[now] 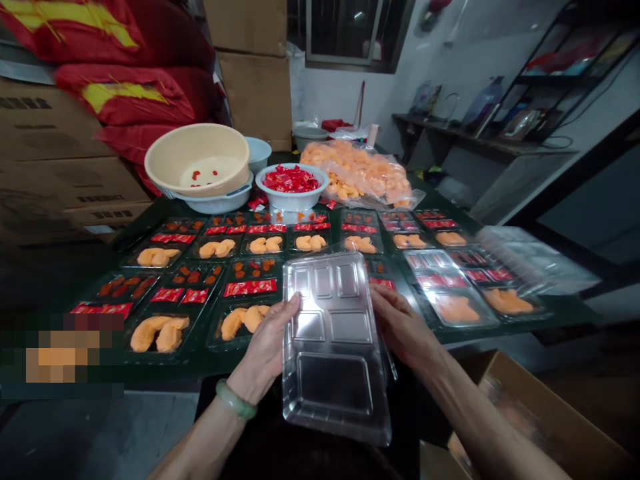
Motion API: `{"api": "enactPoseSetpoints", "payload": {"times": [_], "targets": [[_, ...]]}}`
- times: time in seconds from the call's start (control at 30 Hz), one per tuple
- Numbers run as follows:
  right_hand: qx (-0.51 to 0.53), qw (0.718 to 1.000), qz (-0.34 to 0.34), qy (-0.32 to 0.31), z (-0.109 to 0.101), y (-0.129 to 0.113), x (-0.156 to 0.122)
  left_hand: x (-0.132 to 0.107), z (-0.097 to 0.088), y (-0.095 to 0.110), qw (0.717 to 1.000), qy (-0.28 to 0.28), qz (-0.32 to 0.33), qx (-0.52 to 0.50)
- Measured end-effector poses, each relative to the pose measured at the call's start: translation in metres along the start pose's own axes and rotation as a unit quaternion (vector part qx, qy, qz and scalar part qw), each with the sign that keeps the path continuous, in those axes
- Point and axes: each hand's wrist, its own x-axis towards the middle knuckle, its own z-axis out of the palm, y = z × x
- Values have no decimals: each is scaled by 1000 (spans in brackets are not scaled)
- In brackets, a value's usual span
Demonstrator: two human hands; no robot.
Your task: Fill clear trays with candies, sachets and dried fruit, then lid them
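Observation:
I hold a clear plastic compartment lid (334, 347) in front of me over the table's near edge. My left hand (267, 347), with a green bangle on the wrist, grips its left edge. My right hand (403, 327) grips its right edge, fingers curled under it. Behind the lid, black trays (240, 293) filled with orange snacks, red sachets and small dark pieces cover the dark table (200, 363) in rows. Some trays on the right (455, 300) carry clear lids.
A white bowl of red sachets (291, 183), a beige basin (199, 160) and a big bag of orange snacks (360, 170) stand at the back. A stack of clear lids (535, 257) lies far right. Cardboard boxes and red sacks line the left. An open carton (525, 413) sits below right.

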Motion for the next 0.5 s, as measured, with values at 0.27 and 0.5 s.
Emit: {"api": "enactPoseSetpoints", "payload": {"times": [0.27, 0.5], "targets": [[-85, 994, -43, 49, -22, -9, 6, 2, 3, 9, 999, 25, 14, 34], [-229, 934, -96, 256, -75, 6, 53, 0, -32, 60, 977, 171, 128, 21]]}}
